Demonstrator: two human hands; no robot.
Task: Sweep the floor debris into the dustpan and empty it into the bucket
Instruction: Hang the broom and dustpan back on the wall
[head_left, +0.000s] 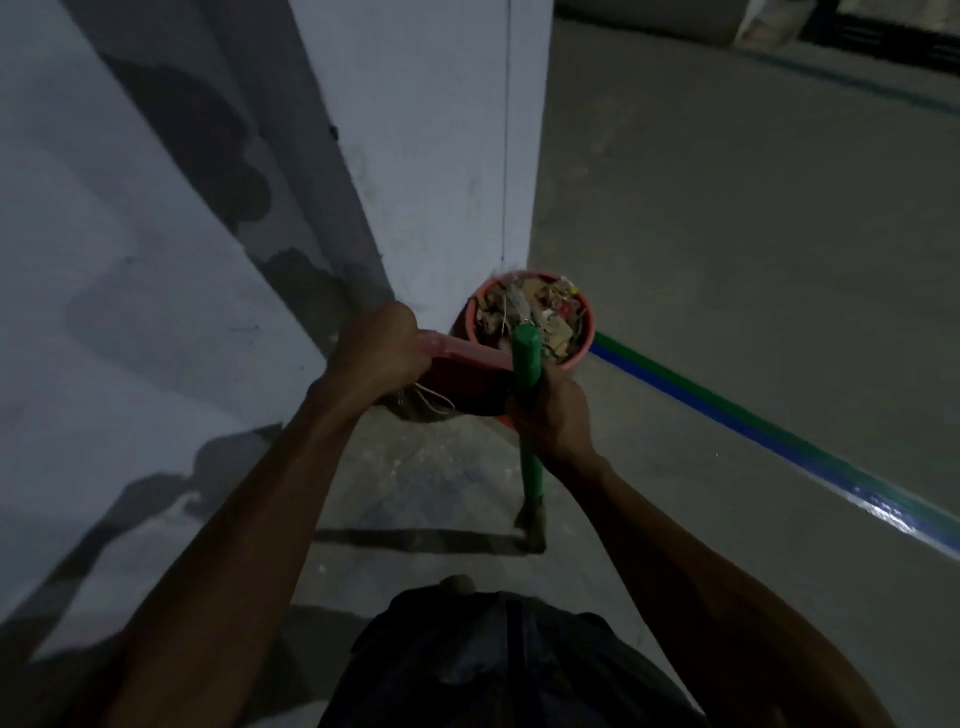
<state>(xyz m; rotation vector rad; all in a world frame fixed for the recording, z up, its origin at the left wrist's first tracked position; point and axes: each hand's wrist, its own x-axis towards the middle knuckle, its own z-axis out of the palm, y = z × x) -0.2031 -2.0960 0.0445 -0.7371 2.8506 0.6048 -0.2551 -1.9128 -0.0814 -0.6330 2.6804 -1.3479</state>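
At the foot of the pillar: a pink bucket (530, 322) stood on the concrete floor (727, 260), just beside the white pillar (441, 156).
Bucket contents: debris (524, 312) filled it to the rim (scraps of cardboard, paper and dry bits; finer detail was too dim to tell).
Left hand: the left hand (379, 348) was curled round the pink handle of the dustpan (467, 374), fingers wrapped tight on it.
Dustpan: it was held off the floor, touching or just short of the near side of the bucket; I could not tell which. Its dark red pan faced the camera, and a few pale strands hung from its lower edge.
Right hand: the right hand (550, 415) gripped the green broom handle (527, 364), fingers closed round the shaft.
Broom: the handle stood close to upright, its top end in front of the bucket's mouth, its lower end reaching the floor near the person's feet (the head was dark and blurred).
Floor: pale dust lay scattered between the bucket and the person; a green and blue painted stripe (753, 431) ran off to the right from behind the bucket.
Wall: a grey wall (130, 260) with dark patches rose on the left.
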